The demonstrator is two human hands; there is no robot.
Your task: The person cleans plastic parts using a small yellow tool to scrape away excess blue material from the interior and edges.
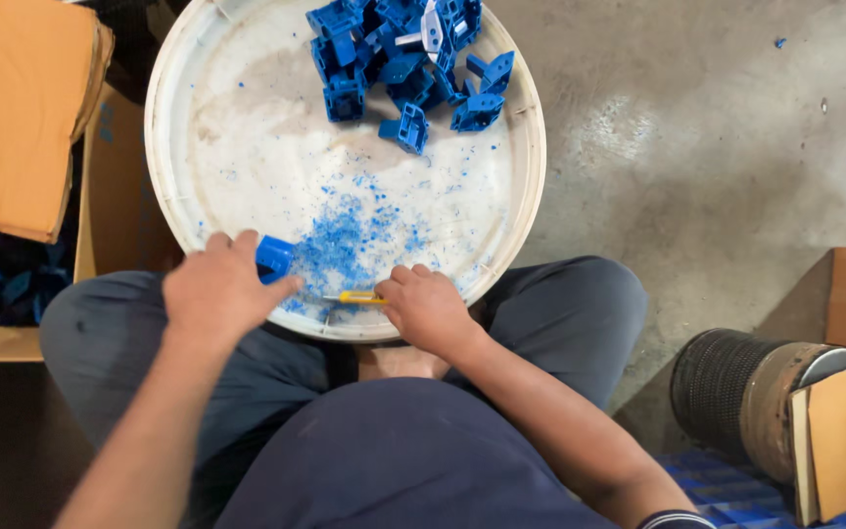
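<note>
Big white round tray (180, 147) parked on the lap, taking up most of the view, so everything below placed relative to that. Bare concrete floor (717, 147) off its right side, cardboard box (17, 108) off its left, and a dark ribbed cylinder (736, 387) lower right, well clear of the tray.

Heap of blue plastic parts (405, 59) piled at the tray's far edge. Blue shavings (350, 235) scattered across the tray's near half, thickest just ahead of the hands.

Left hand (217, 289) over the tray's near-left rim, fingers curled and pinching one blue plastic piece (274, 258) between thumb and fingertips. Right hand (430, 309) at the near rim, fingers closed around a small yellow-handled knife (356, 298), blade end pointing left toward the piece. Can't tell if the blade actually touches the part.

Looks like trimming flash off the part. To do it well, probably: keep the piece low over the tray so the scraps land inside, grip well behind the edge being cut, take thin shaving strokes, and keep the thumb out of the blade's line. Turning the part beats twisting the knife wrist.
</note>
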